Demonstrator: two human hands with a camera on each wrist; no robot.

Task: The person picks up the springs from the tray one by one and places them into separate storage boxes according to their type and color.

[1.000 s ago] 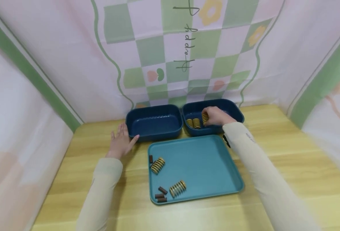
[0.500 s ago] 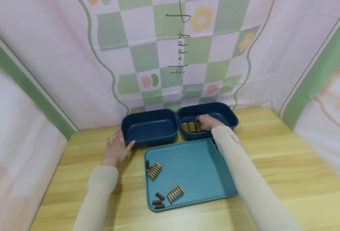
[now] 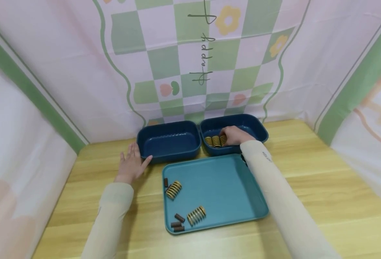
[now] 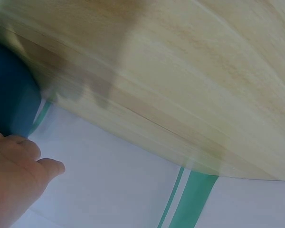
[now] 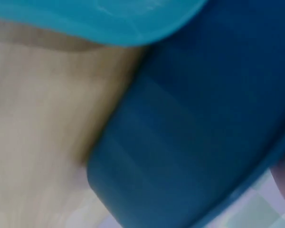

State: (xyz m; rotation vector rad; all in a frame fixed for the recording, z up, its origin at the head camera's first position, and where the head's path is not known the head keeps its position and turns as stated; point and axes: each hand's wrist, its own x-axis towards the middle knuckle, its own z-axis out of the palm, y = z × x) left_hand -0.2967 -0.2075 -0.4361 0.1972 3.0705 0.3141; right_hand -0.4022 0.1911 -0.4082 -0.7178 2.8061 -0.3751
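My right hand (image 3: 237,136) reaches into the right dark blue bin (image 3: 253,121) and holds a yellow-and-black coil spring (image 3: 223,140) near its floor. Beside that spring stand two more like it, a left spring (image 3: 209,141) and a middle spring (image 3: 216,141), in a row. The fingertips are partly hidden. My left hand (image 3: 129,165) rests with straight, spread fingers against the left end of the other blue bin (image 3: 174,158), which has nothing in it. The right wrist view shows mostly the bin's outer wall (image 5: 180,133).
A teal tray (image 3: 223,190) lies before the bins. On it are an upper yellow spring (image 3: 174,190), a lower yellow spring (image 3: 196,216) and several small dark brown springs (image 3: 179,217) along its left side. A patterned cloth (image 3: 197,54) hangs behind the wooden table (image 3: 90,180).
My right hand has moved left and down with its spring, bringing it close beside the two standing springs. The left hand stays against the left bin. The head view has shifted slightly.
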